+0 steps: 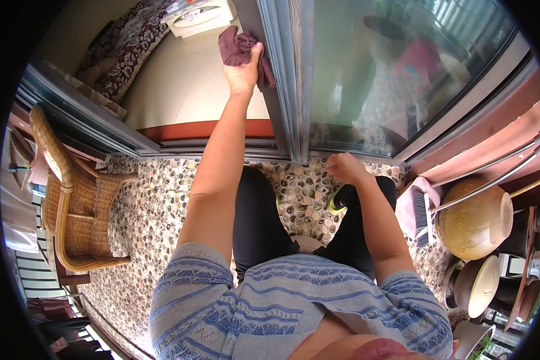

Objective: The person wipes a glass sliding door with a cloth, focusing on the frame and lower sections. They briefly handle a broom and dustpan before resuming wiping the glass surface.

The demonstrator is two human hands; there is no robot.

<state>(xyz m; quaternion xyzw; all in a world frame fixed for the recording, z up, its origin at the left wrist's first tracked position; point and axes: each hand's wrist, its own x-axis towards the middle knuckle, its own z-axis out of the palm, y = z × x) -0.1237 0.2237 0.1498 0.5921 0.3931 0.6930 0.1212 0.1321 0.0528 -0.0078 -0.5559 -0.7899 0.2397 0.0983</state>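
Observation:
My left hand [243, 74] reaches far forward, its fingers wrapped around a crumpled maroon cloth [237, 47]. The cloth lies against the dark metal edge of a sliding door frame [281, 67], and one end of it hangs down along that edge. To the right of the frame is a glass door panel [355, 81] with reflections in it. My right hand [348, 168] is low, by the foot of the glass panel and above my right knee. Its fingers are curled, and nothing can be seen in them.
A wicker chair [83, 216] stands at the left on the pebble-patterned floor [148, 202]. At the right are a pink dustpan [409, 207], a brush [423, 216], a large brown ceramic pot [468, 220] and more pots. The door track [184, 148] crosses in front.

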